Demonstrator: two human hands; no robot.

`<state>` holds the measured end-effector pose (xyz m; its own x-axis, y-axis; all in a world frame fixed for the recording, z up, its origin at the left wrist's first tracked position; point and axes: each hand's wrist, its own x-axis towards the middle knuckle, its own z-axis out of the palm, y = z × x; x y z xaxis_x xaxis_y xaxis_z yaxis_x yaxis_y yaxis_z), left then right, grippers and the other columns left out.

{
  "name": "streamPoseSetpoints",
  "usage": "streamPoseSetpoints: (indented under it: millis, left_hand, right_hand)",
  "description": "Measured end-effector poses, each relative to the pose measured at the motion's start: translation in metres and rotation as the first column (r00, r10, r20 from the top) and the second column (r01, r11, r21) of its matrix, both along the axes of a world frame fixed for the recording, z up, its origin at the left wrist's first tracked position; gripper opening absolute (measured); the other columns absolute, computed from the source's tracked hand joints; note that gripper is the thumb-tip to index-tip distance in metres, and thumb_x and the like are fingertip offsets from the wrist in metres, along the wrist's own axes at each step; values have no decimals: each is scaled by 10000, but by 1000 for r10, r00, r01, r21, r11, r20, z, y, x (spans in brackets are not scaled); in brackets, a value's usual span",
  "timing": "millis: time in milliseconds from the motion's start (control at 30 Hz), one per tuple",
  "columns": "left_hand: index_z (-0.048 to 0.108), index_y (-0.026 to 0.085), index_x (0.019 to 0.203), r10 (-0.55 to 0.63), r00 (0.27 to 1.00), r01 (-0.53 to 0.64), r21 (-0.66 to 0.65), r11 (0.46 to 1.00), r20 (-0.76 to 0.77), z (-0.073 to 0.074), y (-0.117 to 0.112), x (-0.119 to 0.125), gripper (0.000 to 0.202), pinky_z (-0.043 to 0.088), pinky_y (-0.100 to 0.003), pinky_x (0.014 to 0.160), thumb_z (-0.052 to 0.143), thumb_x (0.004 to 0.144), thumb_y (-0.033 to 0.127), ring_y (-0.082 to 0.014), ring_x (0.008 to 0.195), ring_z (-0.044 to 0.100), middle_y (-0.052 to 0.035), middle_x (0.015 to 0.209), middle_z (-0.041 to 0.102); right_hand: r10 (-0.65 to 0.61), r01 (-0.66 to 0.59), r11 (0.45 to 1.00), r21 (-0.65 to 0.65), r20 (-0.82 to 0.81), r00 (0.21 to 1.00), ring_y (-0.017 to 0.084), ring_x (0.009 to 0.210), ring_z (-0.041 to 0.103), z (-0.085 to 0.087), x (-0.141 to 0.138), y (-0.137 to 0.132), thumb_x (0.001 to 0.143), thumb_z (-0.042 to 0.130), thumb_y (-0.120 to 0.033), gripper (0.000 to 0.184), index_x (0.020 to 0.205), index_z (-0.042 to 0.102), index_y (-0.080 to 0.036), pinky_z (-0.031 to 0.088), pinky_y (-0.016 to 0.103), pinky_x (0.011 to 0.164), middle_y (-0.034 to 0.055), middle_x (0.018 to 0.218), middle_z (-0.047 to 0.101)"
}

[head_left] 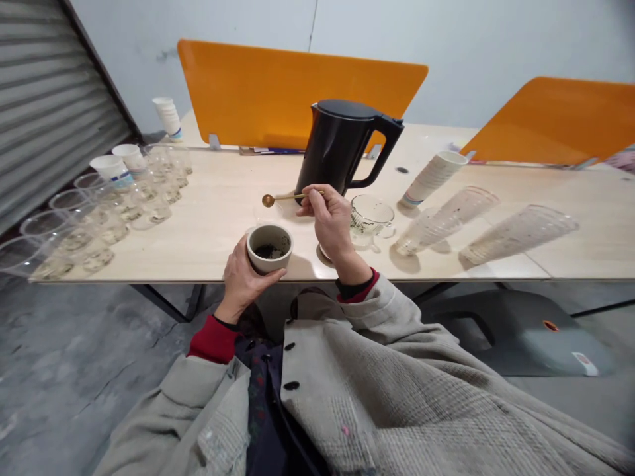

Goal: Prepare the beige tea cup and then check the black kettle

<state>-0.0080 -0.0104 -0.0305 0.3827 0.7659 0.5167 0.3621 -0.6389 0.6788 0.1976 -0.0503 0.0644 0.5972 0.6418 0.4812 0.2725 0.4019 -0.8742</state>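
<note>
The left hand (243, 277) has its fingers wrapped around a small cup (270, 248) at the tabletop (213, 218) edge. The right hand (330, 218) has its fingers pinched on a gold spoon (282, 198) beside the black kettle (342, 149).

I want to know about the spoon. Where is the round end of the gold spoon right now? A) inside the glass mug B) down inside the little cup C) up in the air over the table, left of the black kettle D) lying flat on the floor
C: the right hand holds the spoon level above the table, beside the kettle, apart from the cup in the left hand.
</note>
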Motion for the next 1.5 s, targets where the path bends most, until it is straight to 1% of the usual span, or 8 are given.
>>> streamPoseSetpoints:
  millis: [200, 333, 567, 800, 1167, 1300, 1433, 1500]
  left_hand:
    - [462, 253, 1528, 6, 1000, -6, -14, 1000, -2, 2, -1, 0, 1080, 575, -545, 1112, 994, 639, 556, -378, 1315, 704, -161, 1449, 695]
    - [472, 260, 1528, 12, 1000, -12, -9, 1000, -5, 4, -1, 0, 1052, 583, -542, 1098, 984, 652, 536, -377, 1291, 716, -150, 1432, 711]
    - [494, 272, 1521, 10, 999, -11, 18, 1000, 31, 3, 2, 1, 1025, 586, -537, 1096, 971, 658, 551, -376, 1288, 719, -138, 1427, 720]
    - [502, 262, 1501, 35, 999, -35, -3, 999, 17, 6, 3, 1, 1041, 606, -526, 1059, 983, 624, 550, -387, 1281, 727, -141, 1393, 738]
    - [525, 279, 1472, 47, 998, -49, 32, 998, 39, 2, 6, 2, 1019, 621, -498, 1027, 990, 610, 559, -370, 1239, 747, -123, 1348, 759]
    - [524, 280, 1469, 46, 999, -46, -12, 999, 26, 5, 7, 3, 1022, 617, -511, 1033, 990, 606, 565, -375, 1238, 747, -125, 1354, 757]
    - [521, 263, 1464, 37, 999, -37, -39, 999, 20, 7, 8, 3, 1023, 605, -534, 1048, 992, 603, 552, -392, 1259, 736, -143, 1362, 751]
    - [526, 264, 1455, 32, 999, -31, -29, 999, 34, 7, 8, 3, 1018, 608, -514, 1038, 994, 598, 552, -382, 1242, 745, -134, 1347, 759]
  right_hand:
    - [-5, 8, 998, 64, -50, 999, 111, 699, 707, 8, -2, -16, 952, 710, -683, 415, 975, 702, -269, 618, 249, 705, -38, 785, 676]
    - [-182, 181, 976, 123, -1, 983, 122, 719, 727, 13, 25, -43, 1001, 653, -648, 370, 1015, 706, -282, 639, 272, 725, -29, 823, 673]
    - [-617, 622, 778, 86, 293, 730, 142, 667, 713, 11, 95, -108, 1069, 536, -496, 318, 997, 697, -232, 604, 313, 729, -16, 789, 671]
    - [-527, 741, 663, -107, 637, 563, 217, 713, 683, -8, 118, -107, 1003, 516, -245, 214, 820, 625, -247, 550, 383, 846, 1, 654, 634]
    - [-537, 564, 782, -265, 172, 826, 102, 481, 601, -9, 122, -98, 937, 605, -307, 183, 787, 618, -203, 454, 235, 525, -53, 615, 612]
    - [-541, 580, 772, -260, 210, 814, 122, 491, 613, -8, 120, -111, 967, 635, -358, 177, 984, 666, -185, 475, 262, 555, -57, 650, 624]
    - [-598, 679, 725, -119, 382, 705, 162, 564, 622, -7, 99, -136, 1001, 657, -480, 359, 1232, 650, -206, 540, 330, 694, -49, 708, 652]
    - [-563, 653, 754, -62, 449, 693, 179, 608, 628, -13, 82, -142, 1025, 627, -524, 376, 1257, 657, -229, 548, 343, 737, -43, 712, 649]
